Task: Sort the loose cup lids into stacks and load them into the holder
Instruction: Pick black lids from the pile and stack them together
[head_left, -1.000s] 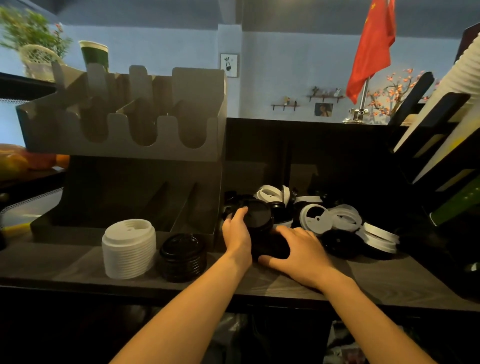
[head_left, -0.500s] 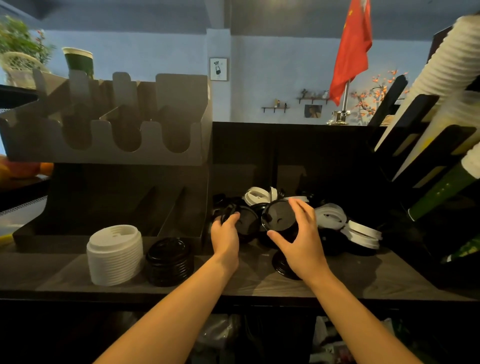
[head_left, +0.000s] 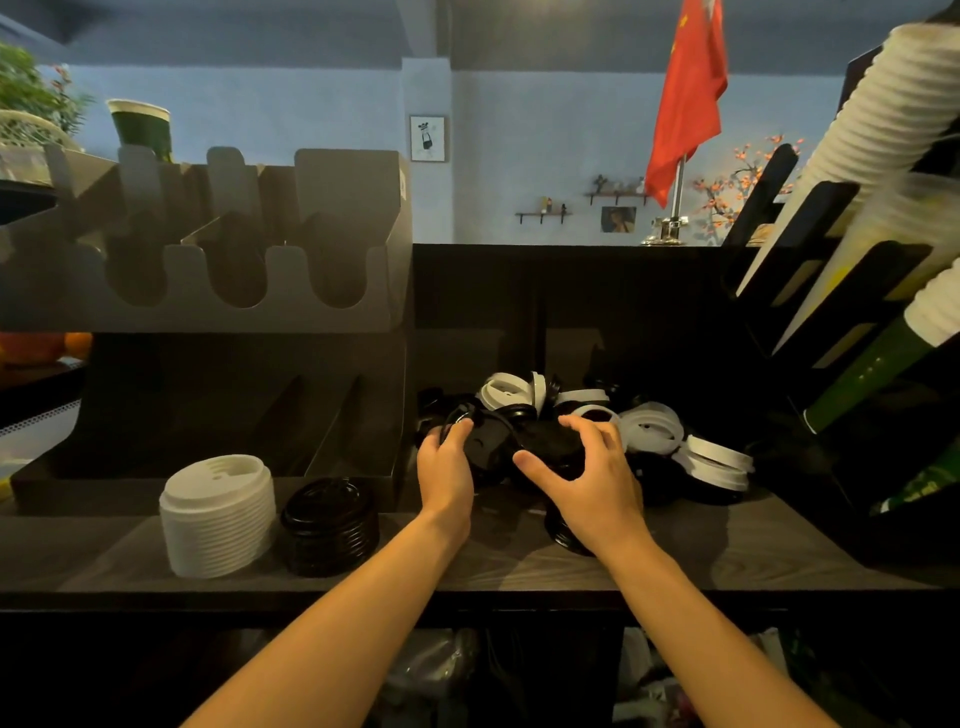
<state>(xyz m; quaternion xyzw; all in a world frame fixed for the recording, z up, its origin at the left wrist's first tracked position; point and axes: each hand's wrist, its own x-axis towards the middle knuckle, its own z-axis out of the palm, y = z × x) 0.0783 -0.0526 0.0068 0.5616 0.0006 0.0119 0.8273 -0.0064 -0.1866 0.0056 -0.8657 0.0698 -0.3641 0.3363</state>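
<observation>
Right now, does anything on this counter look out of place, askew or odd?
Only the loose lids: a jumbled black-and-white heap right of the holder, some tipped on edge, unlike the neat white stack and black stack. Nothing looks damaged.

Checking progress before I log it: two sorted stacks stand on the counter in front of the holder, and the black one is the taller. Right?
Not quite. In the head view the white stack is the taller; the black stack beside it is shorter. The rest holds.
</observation>
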